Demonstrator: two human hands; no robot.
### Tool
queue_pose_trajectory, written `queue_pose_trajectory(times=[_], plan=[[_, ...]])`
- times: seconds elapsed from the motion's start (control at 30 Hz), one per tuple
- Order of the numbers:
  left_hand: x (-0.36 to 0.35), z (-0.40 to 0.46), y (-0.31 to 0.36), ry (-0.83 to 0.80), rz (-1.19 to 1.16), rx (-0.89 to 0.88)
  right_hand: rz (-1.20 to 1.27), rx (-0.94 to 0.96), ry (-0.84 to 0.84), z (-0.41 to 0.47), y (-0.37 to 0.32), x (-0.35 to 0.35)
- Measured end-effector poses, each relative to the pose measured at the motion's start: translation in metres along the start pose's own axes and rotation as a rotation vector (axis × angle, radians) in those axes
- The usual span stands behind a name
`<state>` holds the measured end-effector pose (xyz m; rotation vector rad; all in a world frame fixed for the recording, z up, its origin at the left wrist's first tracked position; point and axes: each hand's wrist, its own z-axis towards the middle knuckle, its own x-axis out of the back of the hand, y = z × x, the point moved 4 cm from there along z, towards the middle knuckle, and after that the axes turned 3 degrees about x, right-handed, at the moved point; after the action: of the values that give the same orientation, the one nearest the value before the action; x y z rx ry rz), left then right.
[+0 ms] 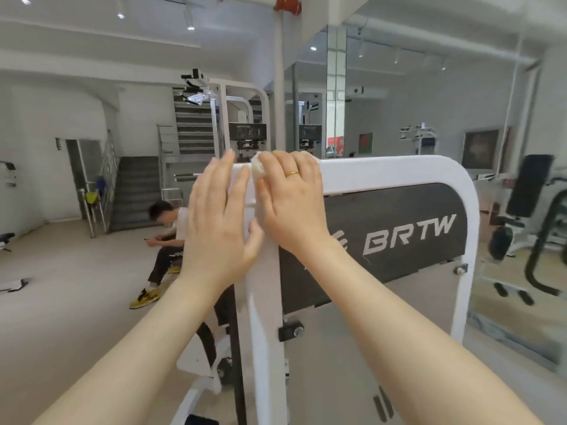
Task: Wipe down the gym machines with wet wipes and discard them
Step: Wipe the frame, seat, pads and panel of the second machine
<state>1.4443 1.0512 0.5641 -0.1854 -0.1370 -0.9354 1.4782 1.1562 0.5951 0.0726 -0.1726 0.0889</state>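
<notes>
Hands flat on smooth white frame, right perhaps pressing crumpled wipe

A seated person is at left, bent forward, wearing yellow shoes. Behind that person a grey staircase with a metal railing rises toward an upper flight. A white column stands at centre, with a red fitting at its top. Mirror panels line the right wall. Ceiling spotlights are lit at upper left. A flat dark object lies on the beige floor at far left.
</notes>
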Motion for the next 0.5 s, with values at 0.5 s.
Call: queue_pose_trajectory(times=[0.5], plan=[[-0.047,-0.002,-0.032,0.204,-0.721,0.076,-0.032,-0.091,-0.095,-0.001,0.005,-0.004]])
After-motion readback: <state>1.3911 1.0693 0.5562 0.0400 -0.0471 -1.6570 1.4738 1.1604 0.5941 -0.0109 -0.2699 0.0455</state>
